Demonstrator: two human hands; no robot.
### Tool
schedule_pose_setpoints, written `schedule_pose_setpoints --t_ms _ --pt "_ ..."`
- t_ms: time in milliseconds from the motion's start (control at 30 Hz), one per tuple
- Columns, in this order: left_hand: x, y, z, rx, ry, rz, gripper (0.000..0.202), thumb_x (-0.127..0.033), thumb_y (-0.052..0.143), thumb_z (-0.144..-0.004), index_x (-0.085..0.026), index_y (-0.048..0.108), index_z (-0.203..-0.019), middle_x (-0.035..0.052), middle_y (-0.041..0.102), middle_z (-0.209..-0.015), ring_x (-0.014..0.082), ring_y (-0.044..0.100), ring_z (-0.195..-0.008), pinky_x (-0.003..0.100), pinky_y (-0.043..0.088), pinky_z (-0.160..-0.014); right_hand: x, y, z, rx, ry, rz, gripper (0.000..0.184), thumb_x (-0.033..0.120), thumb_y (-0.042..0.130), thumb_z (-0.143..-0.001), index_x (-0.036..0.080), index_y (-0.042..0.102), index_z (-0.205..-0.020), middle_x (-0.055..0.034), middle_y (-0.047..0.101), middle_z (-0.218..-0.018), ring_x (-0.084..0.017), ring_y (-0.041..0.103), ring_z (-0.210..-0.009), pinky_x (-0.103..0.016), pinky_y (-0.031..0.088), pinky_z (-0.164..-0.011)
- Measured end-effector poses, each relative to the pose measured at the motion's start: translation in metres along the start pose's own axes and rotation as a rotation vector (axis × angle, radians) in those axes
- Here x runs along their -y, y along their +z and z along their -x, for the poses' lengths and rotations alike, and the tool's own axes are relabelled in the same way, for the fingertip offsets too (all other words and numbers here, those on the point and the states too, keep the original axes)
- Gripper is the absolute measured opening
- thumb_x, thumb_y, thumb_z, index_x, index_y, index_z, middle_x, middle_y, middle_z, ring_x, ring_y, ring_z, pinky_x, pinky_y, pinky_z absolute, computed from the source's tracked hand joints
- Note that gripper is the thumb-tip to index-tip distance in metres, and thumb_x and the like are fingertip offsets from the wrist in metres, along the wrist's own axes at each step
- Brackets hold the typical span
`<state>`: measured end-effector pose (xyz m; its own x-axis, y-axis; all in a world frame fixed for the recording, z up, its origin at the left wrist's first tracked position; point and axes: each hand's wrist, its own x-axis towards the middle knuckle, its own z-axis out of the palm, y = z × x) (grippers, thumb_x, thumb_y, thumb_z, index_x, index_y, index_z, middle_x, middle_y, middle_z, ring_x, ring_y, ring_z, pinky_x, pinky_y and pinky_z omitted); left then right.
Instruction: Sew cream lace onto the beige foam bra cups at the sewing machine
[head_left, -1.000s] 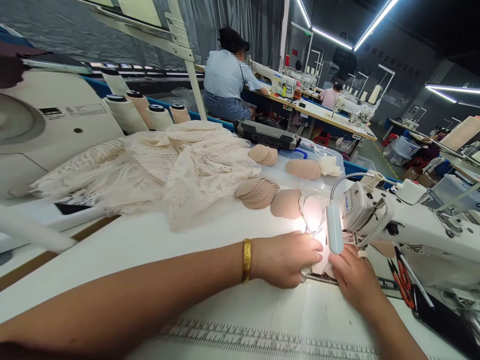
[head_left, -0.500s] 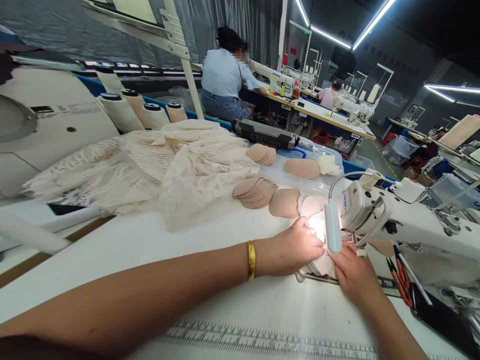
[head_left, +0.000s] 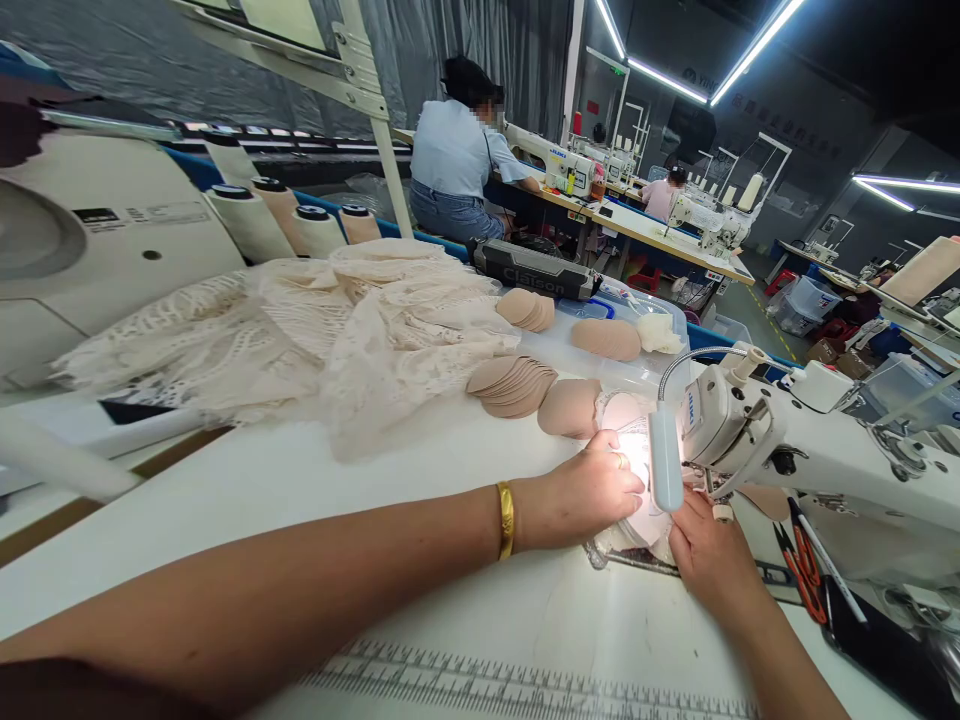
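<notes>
smooth white tabletop point(head_left: 427, 590), crumpled lace point(head_left: 375, 330); left hand point(head_left: 592, 495) on pale fabric point(head_left: 645, 524)

Your left hand point(head_left: 592, 492) is resting on a cloth piece point(head_left: 643, 527) right of the frame's centre; your right hand point(head_left: 712, 545) is lying to its right. A lamp point(head_left: 665, 460) is hanging over the cloth piece between them, and the sewing machine point(head_left: 840, 430) is standing just behind your right hand. Scissors point(head_left: 805, 575) and a pen point(head_left: 829, 562) are lying side by side at lower right. Fanned pads point(head_left: 512, 387) are lying up and left of your left hand; a lace heap point(head_left: 390, 320) is spreading across centre left, before thread cones point(head_left: 251, 225) at upper left. A ruler point(head_left: 480, 675) is running along the bottom. At top centre, a co-worker point(head_left: 454, 150) is sitting by another table point(head_left: 686, 246).
</notes>
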<state>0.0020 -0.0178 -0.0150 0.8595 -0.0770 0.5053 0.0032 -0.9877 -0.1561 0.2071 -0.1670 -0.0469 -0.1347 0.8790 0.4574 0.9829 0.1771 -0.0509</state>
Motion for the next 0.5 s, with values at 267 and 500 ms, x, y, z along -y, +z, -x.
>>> schedule_pose_setpoints --t_ms 267,500 --pt "-0.002 0.001 -0.001 0.024 -0.003 0.045 0.018 -0.003 0.061 -0.087 -0.018 0.069 -0.091 0.0071 0.066 -0.085 0.0226 0.057 -0.088 0.043 0.040 -0.090 0.001 -0.001 0.000 0.014 0.009 -0.004 0.055 0.005 0.042 -0.093 0.024 0.063 -0.140 -0.0068 0.072 -0.132 -0.028 0.063 -0.121 -0.043 0.056 -0.094" --pt "-0.003 0.002 -0.002 0.000 -0.014 0.082 0.015 -0.003 0.061 -0.087 -0.017 0.068 -0.088 0.0087 0.067 -0.089 0.0254 0.058 -0.096 0.048 0.040 -0.099 0.002 -0.014 0.001 0.004 0.029 0.025 0.039 0.012 0.042 -0.098 0.021 0.065 -0.129 -0.0105 0.076 -0.109 -0.028 0.069 -0.095 -0.040 0.058 -0.076"
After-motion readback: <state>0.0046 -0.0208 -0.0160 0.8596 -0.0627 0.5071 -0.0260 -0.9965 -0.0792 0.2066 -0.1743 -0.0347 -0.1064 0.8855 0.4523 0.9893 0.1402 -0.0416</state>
